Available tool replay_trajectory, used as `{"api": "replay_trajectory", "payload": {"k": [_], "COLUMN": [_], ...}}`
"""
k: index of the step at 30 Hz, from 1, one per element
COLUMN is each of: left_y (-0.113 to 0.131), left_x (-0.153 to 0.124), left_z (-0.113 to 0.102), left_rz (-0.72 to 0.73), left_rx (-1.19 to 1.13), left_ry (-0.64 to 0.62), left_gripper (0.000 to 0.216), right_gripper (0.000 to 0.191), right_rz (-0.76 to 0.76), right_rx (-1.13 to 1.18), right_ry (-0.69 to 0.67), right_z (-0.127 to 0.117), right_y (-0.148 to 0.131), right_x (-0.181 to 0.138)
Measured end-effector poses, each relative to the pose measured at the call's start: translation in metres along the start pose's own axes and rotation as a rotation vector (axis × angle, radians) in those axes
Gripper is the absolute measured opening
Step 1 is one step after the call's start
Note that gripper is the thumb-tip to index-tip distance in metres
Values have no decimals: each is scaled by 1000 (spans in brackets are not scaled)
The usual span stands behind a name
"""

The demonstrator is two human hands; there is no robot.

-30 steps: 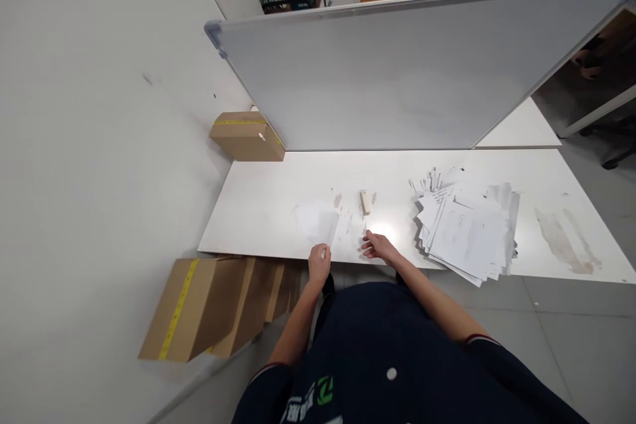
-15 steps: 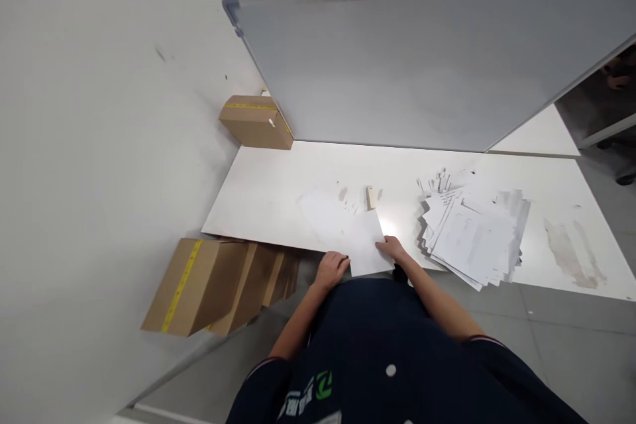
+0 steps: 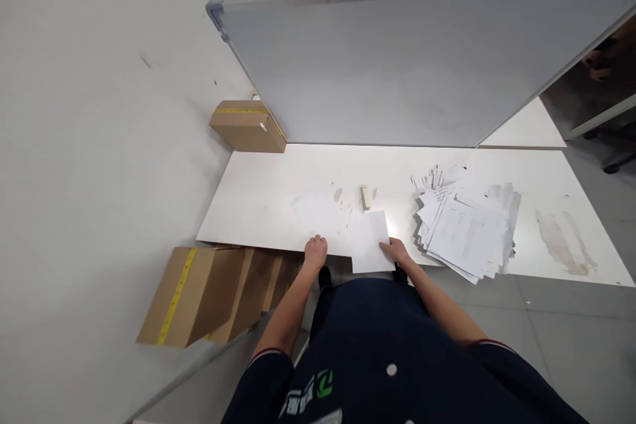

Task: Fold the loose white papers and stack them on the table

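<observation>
My right hand [image 3: 395, 250] pinches the right edge of a white sheet of paper [image 3: 370, 245], thumb on top. That sheet overhangs the table's front edge. Further left, my left hand [image 3: 316, 252] is at the same edge with its fingers curled; whatever they grip, if anything, is hidden. Just beyond it, another white sheet [image 3: 318, 212] lies flat, hard to tell from the white tabletop. A small cream oblong thing [image 3: 366, 197] rests behind the held sheet.
On the right, a messy pile of printed papers [image 3: 467, 232] covers part of the white table [image 3: 258, 192]. A whiteboard panel [image 3: 397, 73] stands along the back. One cardboard box [image 3: 248, 127] sits at the back left; several more boxes [image 3: 199, 291] are below the left front edge.
My left hand has moved left along the table edge, away from the held sheet. The sheet in my right hand now lies straighter. The camera view has shifted slightly.
</observation>
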State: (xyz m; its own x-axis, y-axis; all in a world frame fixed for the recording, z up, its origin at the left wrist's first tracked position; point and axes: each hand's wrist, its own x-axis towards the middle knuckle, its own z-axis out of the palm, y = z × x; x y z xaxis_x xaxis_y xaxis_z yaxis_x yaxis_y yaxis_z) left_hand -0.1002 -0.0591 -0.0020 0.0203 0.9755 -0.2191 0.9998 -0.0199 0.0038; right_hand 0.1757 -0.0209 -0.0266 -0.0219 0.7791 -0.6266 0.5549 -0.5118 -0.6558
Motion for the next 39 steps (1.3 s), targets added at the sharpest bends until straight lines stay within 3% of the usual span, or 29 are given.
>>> {"api": "replay_trajectory", "payload": {"k": [14,20,24,28,31,35,39], "left_y": [8,-9,-22,-13,9,40,55], "left_x": [14,21,17,3,-13,-30,-32], "left_z": [-14,-27,-31,-26,-19,-7,1], "left_rz": [-56,-392,-446,-328,-69,367,537], "left_rx": [-34,-271,-440,-480,-489,-412,-356], "left_ry": [-105,-19,138,280,327,161,42], "left_gripper": [21,23,17,18,27,35,35], "right_gripper": [21,18,16,15,14,17,35], "right_rz": [-54,-66,-48,-15,11,86,102], "right_rx": [13,50,154,274,369,576,686], "right_ry": [27,45,31,-16,-60,-171,-258], "right_z": [2,3,4,5,6,3,0], "right_y": [3,6,9,10,7,-2,-7], "right_x": [2,4,4,3,0,-7,-9]}}
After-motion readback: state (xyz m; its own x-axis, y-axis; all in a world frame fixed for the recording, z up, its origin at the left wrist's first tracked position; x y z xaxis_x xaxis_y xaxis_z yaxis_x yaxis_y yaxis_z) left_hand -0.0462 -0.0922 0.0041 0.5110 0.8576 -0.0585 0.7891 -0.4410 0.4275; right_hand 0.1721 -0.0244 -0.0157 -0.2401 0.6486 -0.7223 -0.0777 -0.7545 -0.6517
